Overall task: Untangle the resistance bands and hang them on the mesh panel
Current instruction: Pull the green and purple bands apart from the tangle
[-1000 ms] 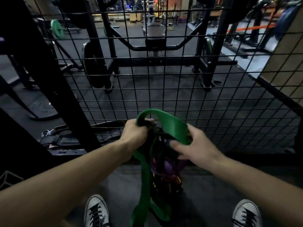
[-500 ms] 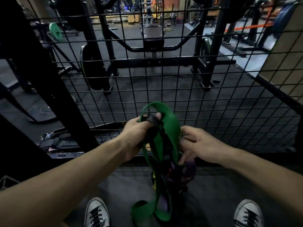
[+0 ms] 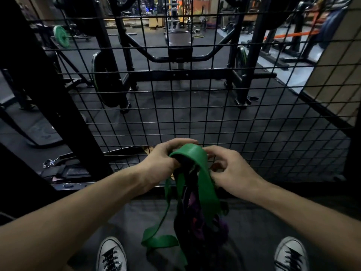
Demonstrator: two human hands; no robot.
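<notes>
Both hands have come closer together since half a second ago, and the top loop of the green band (image 3: 192,153) now sits lower and rounder between them. The left hand (image 3: 163,161) is curled tight around the top of the bunch of bands (image 3: 197,216), with the thumb over the green loop. The right hand (image 3: 228,169) is just beside it, its fingers bent and pinching at the right edge of the green band.

The green band hangs down from the hands in long strips, and one end curls out to the left, low down near the floor (image 3: 254,241). Dark bands and a purple band (image 3: 195,204) hang twisted up inside the green one. The bunch hangs in the air, in front of the bottom part of the mesh panel (image 3: 254,133), and none of it is hooked on the wires.

Two white shoes (image 3: 111,255) with black laces stand on the dark floor, one on each side of the hanging bands. Behind the mesh stand black gym frames and a round weight plate (image 3: 103,83).
</notes>
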